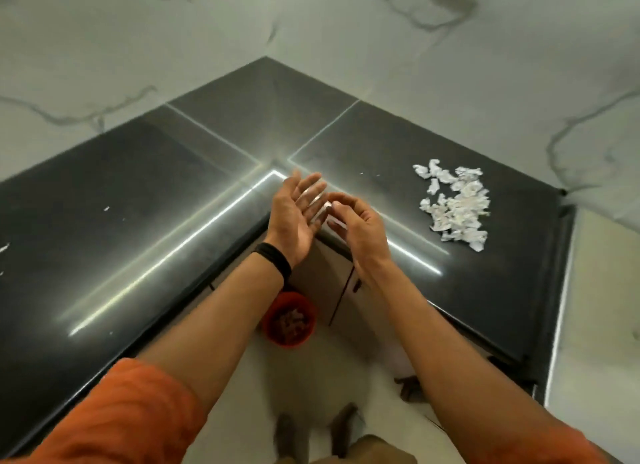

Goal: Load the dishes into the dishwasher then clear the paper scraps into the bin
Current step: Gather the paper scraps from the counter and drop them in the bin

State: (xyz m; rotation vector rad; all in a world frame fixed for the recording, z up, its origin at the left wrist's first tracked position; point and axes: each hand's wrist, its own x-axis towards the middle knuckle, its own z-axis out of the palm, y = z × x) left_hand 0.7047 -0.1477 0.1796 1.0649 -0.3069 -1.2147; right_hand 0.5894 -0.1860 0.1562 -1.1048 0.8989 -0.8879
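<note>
The small white paper scrap, seemingly pinched in the curled fingertips of the right hand, is best released squarely above the round orange bin on the floor below. The left hand is held open, fingers straight, empty. A pile of crumpled white paper scraps is seen on the glossy black countertop, well apart to the right.

Both forearms reach forward, hands close together. The left hand is flat with straight fingers, palm facing right. The right hand curls its fingers; any grasp is unclear.
</note>
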